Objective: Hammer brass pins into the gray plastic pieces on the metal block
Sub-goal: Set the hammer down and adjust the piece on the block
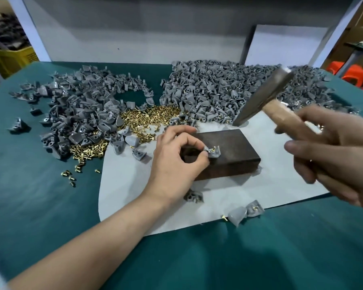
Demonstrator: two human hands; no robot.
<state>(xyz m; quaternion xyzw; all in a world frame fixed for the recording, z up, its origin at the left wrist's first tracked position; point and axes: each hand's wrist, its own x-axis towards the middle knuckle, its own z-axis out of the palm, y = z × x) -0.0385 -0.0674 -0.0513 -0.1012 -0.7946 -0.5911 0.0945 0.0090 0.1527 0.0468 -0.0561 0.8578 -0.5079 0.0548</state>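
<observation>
Your left fingers [194, 141] pinch one gray piece [215, 153] on the block [237, 158], brass pin [214, 147] unseated; right fingers [308, 148] clench the hammer [264, 95]; heap [78, 109] beyond likely awaits.

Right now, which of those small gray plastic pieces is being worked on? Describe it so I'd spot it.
Find the dark rectangular metal block on the pale sheet. On its top lies one small gray plastic piece, pinched by the left hand. It alone sits on the block, a brass pin sticking up from it.
</observation>
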